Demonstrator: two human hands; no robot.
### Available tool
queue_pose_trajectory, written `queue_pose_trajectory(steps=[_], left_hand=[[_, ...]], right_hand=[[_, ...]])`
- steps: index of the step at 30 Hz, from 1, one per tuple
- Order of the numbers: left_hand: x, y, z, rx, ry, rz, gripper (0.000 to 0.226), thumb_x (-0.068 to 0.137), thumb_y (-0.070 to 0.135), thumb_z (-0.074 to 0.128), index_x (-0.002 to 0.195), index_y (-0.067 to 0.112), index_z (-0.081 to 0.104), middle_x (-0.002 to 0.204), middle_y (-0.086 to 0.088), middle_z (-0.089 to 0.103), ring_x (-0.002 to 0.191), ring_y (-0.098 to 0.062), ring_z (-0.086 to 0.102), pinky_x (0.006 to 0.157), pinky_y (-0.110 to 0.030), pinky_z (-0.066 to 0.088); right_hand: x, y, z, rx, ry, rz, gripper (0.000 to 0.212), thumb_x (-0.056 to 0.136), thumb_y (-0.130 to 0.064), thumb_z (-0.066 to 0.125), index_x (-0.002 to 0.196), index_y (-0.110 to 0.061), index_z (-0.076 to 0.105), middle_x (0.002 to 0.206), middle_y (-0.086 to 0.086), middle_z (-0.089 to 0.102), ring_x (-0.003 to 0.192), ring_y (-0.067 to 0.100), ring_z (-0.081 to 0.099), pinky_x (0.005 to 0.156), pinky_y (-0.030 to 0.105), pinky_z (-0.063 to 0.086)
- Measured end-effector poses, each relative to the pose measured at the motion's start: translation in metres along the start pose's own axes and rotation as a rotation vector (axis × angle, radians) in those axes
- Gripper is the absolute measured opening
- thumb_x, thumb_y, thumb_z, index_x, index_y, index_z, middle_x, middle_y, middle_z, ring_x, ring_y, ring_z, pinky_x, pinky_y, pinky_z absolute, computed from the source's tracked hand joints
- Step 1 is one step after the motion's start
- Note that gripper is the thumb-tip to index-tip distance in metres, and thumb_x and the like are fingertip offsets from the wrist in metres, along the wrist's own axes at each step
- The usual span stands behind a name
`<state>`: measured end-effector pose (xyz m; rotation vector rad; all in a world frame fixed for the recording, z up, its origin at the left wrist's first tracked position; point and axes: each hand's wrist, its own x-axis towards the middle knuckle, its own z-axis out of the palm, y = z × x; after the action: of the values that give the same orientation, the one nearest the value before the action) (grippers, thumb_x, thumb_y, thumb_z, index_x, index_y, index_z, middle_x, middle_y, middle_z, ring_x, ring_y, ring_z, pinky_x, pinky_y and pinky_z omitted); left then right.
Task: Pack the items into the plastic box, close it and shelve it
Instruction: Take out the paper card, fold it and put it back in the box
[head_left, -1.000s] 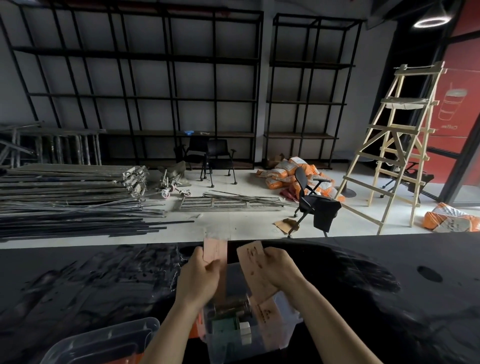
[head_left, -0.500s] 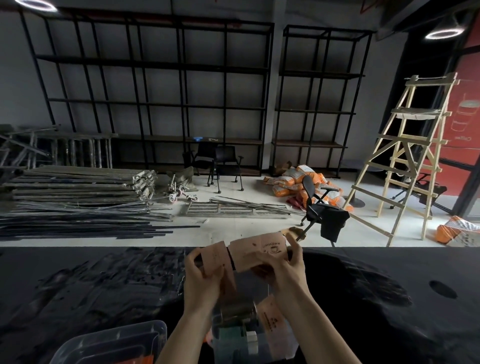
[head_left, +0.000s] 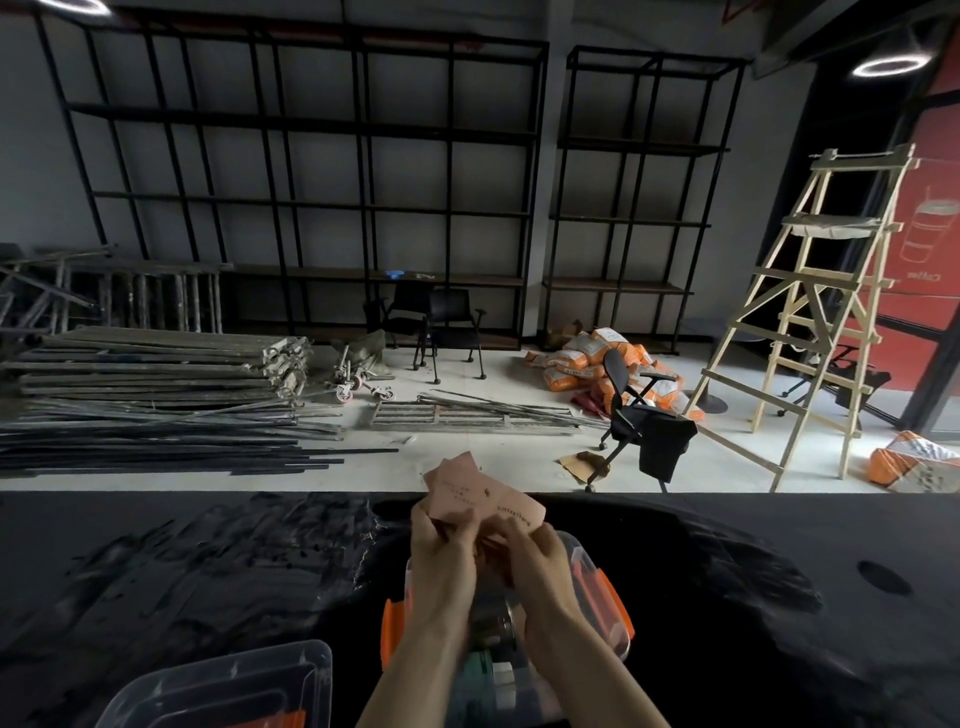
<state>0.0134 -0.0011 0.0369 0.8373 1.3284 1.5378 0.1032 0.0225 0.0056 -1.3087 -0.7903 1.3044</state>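
A clear plastic box (head_left: 597, 587) with orange latches stands on the black table, right under my hands, with a roll of tape and small items (head_left: 493, 644) inside. My left hand (head_left: 441, 545) and my right hand (head_left: 535, 556) meet above the box's far end. Both pinch a bunch of pink paper cards (head_left: 478, 493) that fan upward from my fingers. The clear lid (head_left: 223, 686) lies at the near left of the table. Much of the box's inside is hidden by my forearms.
The black table (head_left: 208, 571) fills the lower half of the view. Beyond it are black metal shelves (head_left: 322, 197) on the back wall, stacked metal bars (head_left: 156, 374), office chairs (head_left: 639, 415), orange sacks (head_left: 587, 358) and a wooden ladder (head_left: 826, 312) at the right.
My two hands came together; the separate pink cards are now gathered into one bunch held by both hands above the box.
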Motion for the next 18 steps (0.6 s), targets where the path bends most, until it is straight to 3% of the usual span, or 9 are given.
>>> queue_pose_trajectory(steps=[5, 7, 9, 12, 15, 18], left_hand=[[0.006, 0.003, -0.009, -0.032, 0.063, 0.038, 0.016, 0.1, 0.015, 0.055, 0.115, 0.009, 0.053, 0.1, -0.012, 0.068, 0.087, -0.021, 0.065, 0.072, -0.032, 0.055], [0.008, 0.002, -0.016, 0.076, 0.049, 0.077, 0.019, 0.099, 0.018, 0.056, 0.114, 0.007, 0.053, 0.101, -0.012, 0.068, 0.09, -0.022, 0.066, 0.074, -0.033, 0.054], [0.007, 0.002, -0.019, 0.165, -0.004, 0.093, 0.017, 0.099, 0.02, 0.056, 0.111, 0.009, 0.052, 0.102, -0.01, 0.067, 0.088, -0.018, 0.065, 0.073, -0.034, 0.053], [-0.001, 0.003, -0.015, 0.176, -0.098, 0.077, 0.013, 0.098, 0.02, 0.056, 0.108, 0.014, 0.052, 0.102, -0.007, 0.068, 0.091, -0.019, 0.067, 0.081, -0.043, 0.057], [-0.003, 0.004, -0.009, 0.219, -0.019, 0.113, 0.011, 0.099, 0.021, 0.054, 0.106, 0.013, 0.052, 0.099, -0.006, 0.065, 0.086, -0.015, 0.062, 0.071, -0.034, 0.051], [0.0, 0.005, -0.014, 0.238, -0.029, 0.106, 0.011, 0.098, 0.019, 0.056, 0.106, 0.011, 0.055, 0.097, -0.009, 0.066, 0.088, -0.02, 0.064, 0.072, -0.035, 0.051]], right_hand=[[-0.01, -0.003, -0.009, -0.432, -0.159, -0.085, 0.034, 0.09, -0.037, 0.066, 0.108, -0.008, 0.067, 0.091, 0.005, 0.076, 0.072, 0.014, 0.074, 0.056, 0.02, 0.055], [-0.014, -0.014, -0.017, -0.512, -0.143, -0.145, 0.04, 0.086, -0.04, 0.072, 0.112, -0.013, 0.061, 0.095, 0.001, 0.072, 0.079, 0.011, 0.072, 0.06, 0.021, 0.057], [-0.015, -0.029, -0.022, -0.438, -0.132, -0.231, 0.046, 0.084, -0.04, 0.075, 0.12, -0.02, 0.055, 0.106, 0.0, 0.068, 0.094, 0.013, 0.069, 0.072, 0.028, 0.059], [-0.017, -0.04, -0.014, -0.587, -0.263, -0.281, 0.03, 0.095, -0.038, 0.06, 0.118, -0.019, 0.059, 0.108, 0.0, 0.069, 0.096, 0.016, 0.068, 0.079, 0.031, 0.057], [-0.021, -0.03, -0.007, -0.738, -0.227, -0.327, 0.022, 0.102, -0.029, 0.047, 0.108, -0.014, 0.061, 0.089, -0.001, 0.069, 0.076, 0.012, 0.064, 0.06, 0.018, 0.048], [-0.024, -0.03, -0.013, -0.799, -0.163, -0.413, 0.019, 0.101, -0.022, 0.05, 0.089, -0.017, 0.065, 0.072, -0.008, 0.062, 0.062, 0.004, 0.056, 0.048, 0.013, 0.04]])
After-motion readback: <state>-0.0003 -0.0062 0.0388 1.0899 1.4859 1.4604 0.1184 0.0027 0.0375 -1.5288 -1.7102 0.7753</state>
